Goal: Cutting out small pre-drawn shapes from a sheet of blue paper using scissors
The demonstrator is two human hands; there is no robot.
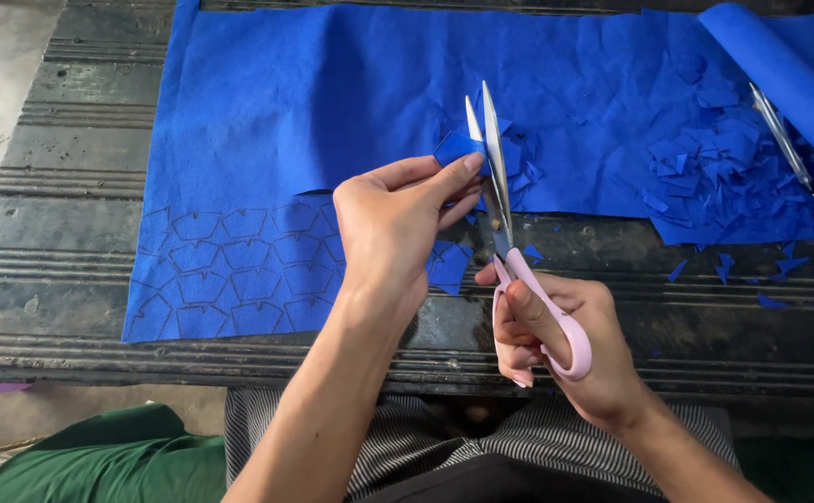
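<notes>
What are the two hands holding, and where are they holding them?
The left hand pinches a small blue felt piece by its edge. The right hand holds the scissors by their pink handles.

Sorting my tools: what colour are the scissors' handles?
Pale pink, on the scissors in the right hand; head view.

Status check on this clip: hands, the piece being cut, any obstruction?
Left hand pinching small blue felt piece. Right hand gripping pink-handled scissors, blades open at the piece. Blue felt scraps lie right, clear of the cut.
</notes>
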